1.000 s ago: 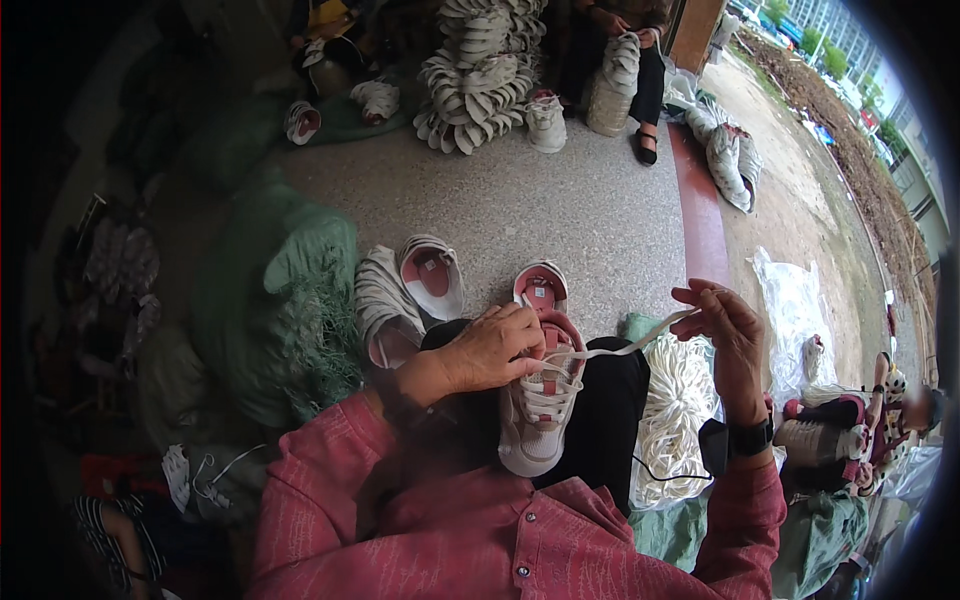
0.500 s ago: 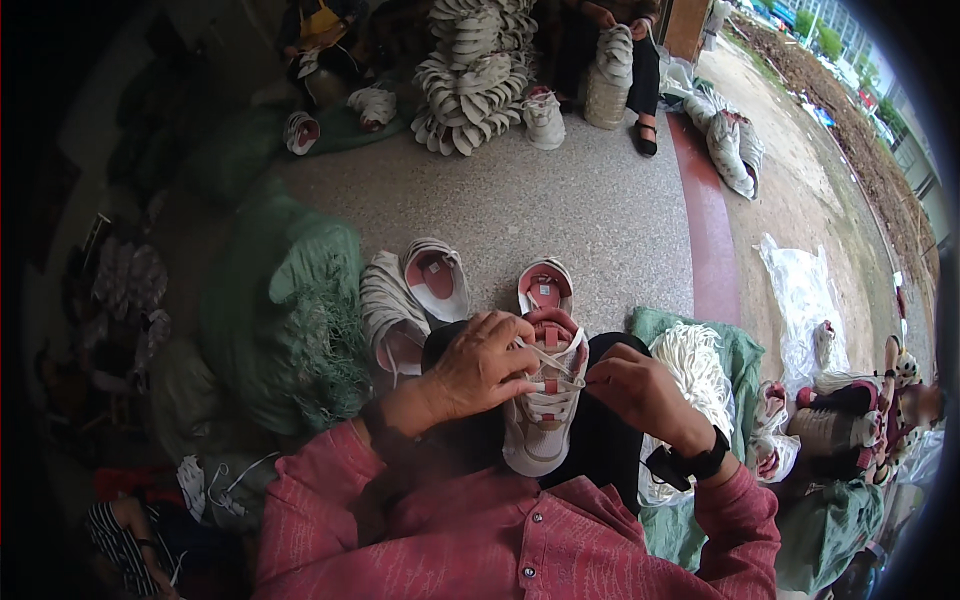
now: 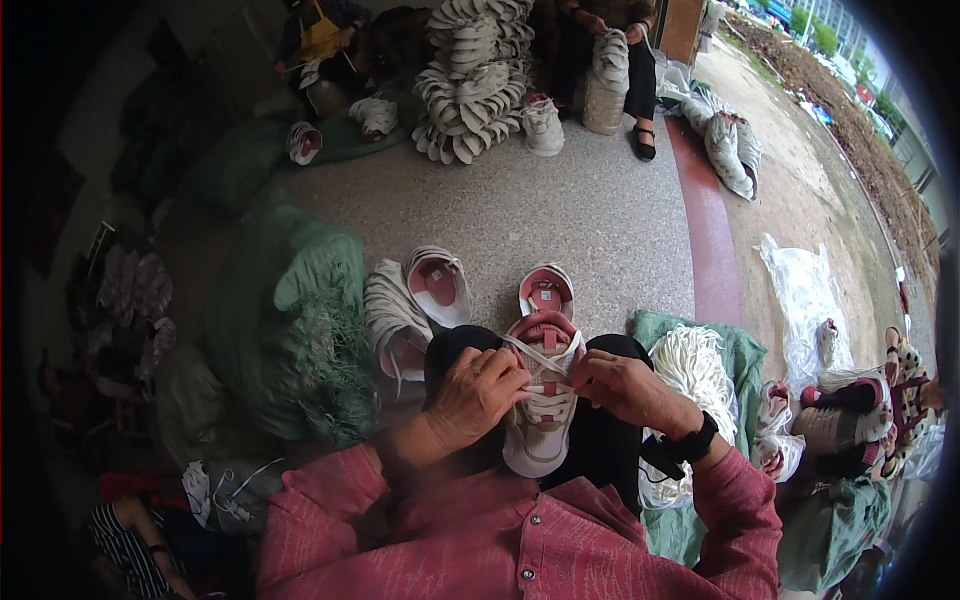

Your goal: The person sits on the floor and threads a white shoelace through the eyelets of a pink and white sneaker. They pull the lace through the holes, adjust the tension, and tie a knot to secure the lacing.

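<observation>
A white and pink sneaker [image 3: 541,425] rests between my knees, toe toward me. My left hand [image 3: 478,392] grips its left side and pinches the white shoelace [image 3: 537,354]. On the shoe's right side, my right hand [image 3: 622,387], with a black watch on its wrist, pinches the same lace. Both hands meet over the tongue. A second pink-lined sneaker [image 3: 546,290] stands on the floor just beyond it.
Several white and pink sneakers [image 3: 415,300] lie left of my knees beside green mesh sacks [image 3: 300,330]. A bundle of white laces [image 3: 695,365] lies on green cloth at my right. More shoes [image 3: 850,420] sit far right. Other people sit at the far side by stacked white soles [image 3: 470,80].
My right hand, which was pulling the lace out to the right, has come back to the shoe and now pinches the lace at the tongue. My left hand stayed on the shoe.
</observation>
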Motion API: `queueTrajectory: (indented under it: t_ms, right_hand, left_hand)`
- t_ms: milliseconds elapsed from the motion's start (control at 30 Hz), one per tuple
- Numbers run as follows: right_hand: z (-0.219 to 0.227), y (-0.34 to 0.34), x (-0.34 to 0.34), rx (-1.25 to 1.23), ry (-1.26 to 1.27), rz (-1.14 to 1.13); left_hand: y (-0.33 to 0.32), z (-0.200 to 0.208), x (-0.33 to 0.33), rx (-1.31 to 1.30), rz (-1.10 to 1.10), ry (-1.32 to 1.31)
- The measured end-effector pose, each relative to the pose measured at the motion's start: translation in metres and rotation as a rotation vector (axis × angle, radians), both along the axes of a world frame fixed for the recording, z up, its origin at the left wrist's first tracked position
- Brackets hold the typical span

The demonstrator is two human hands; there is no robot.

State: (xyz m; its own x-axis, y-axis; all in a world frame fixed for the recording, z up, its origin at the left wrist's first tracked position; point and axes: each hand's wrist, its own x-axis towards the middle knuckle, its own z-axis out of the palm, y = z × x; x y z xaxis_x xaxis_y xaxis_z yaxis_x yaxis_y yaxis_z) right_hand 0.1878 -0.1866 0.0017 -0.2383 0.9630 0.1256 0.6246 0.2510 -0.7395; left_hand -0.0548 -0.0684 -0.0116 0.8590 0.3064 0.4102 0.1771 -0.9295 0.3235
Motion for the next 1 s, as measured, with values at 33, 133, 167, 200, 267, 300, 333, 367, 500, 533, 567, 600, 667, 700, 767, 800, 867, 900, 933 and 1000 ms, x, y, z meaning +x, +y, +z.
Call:
queueTrajectory:
  t_ms: [33,133,167,200,267,300,333,367,500,533,567,600,667,700,767,800,867,900,933,1000]
  right_hand:
    - [0.001,0.0,0.0,-0.036,-0.028,-0.018]
    - [0.002,0.001,-0.001,0.094,-0.315,0.032]
    - [0.001,0.002,-0.001,0.096,-0.332,0.033]
    - [0.0,0.003,-0.002,0.121,-0.351,0.045]
    - [-0.004,0.004,-0.002,0.151,-0.348,0.057]
    - [-0.007,0.005,-0.002,0.157,-0.326,0.055]
    - [-0.009,0.005,-0.001,0.163,-0.305,0.052]
    - [-0.011,0.005,-0.001,0.176,-0.298,0.052]
    - [-0.019,0.006,-0.001,0.199,-0.29,0.043]
    - [-0.021,0.006,-0.001,0.198,-0.293,0.041]
    - [-0.022,0.006,-0.001,0.191,-0.305,0.032]
    - [-0.023,0.005,0.0,0.182,-0.313,0.022]
    - [-0.023,0.003,-0.001,0.165,-0.326,-0.003]
    - [-0.022,0.002,-0.003,0.156,-0.331,-0.016]
    - [-0.019,-0.001,-0.009,0.147,-0.34,-0.054]
    - [-0.017,-0.002,-0.014,0.145,-0.342,-0.083]
    - [-0.012,-0.007,-0.027,0.082,-0.375,-0.157]
    - [-0.009,-0.011,-0.035,0.02,-0.407,-0.2]
    - [-0.007,-0.015,-0.044,-0.069,-0.432,-0.234]
    - [-0.004,-0.016,-0.053,-0.032,-0.422,-0.284]
  left_hand:
    - [0.001,0.0,0.0,-0.001,-0.006,0.006]
    - [0.006,0.001,0.004,-0.014,-0.045,0.08]
    - [0.009,0.001,0.006,-0.029,-0.063,0.112]
    - [0.011,0.003,0.007,-0.035,-0.078,0.135]
    - [0.014,0.006,0.01,-0.068,-0.104,0.177]
    - [0.013,0.009,0.009,-0.09,-0.096,0.224]
    - [0.011,0.013,0.009,-0.113,-0.088,0.27]
    - [0.009,0.016,0.008,-0.136,-0.081,0.318]
    - [-0.02,0.025,0.006,-0.421,0.013,0.378]
    - [-0.023,0.025,0.007,-0.387,0.016,0.29]
    - [-0.025,0.024,0.007,-0.358,0.024,0.228]
    - [-0.026,0.023,0.007,-0.325,0.027,0.153]
    - [-0.019,0.02,0.006,-0.329,-0.067,0.2]
    - [-0.015,0.018,0.005,-0.331,-0.112,0.201]
    - [-0.006,0.013,0.002,-0.384,-0.096,0.157]
    - [-0.002,0.01,0.001,-0.416,-0.088,0.131]
    - [0.009,0.006,-0.001,-0.485,-0.043,0.112]
    - [0.013,0.005,-0.002,-0.537,-0.019,0.1]
    - [0.016,0.003,-0.002,-0.541,-0.017,0.1]
    - [0.019,0.001,0.0,-0.591,0.001,0.107]
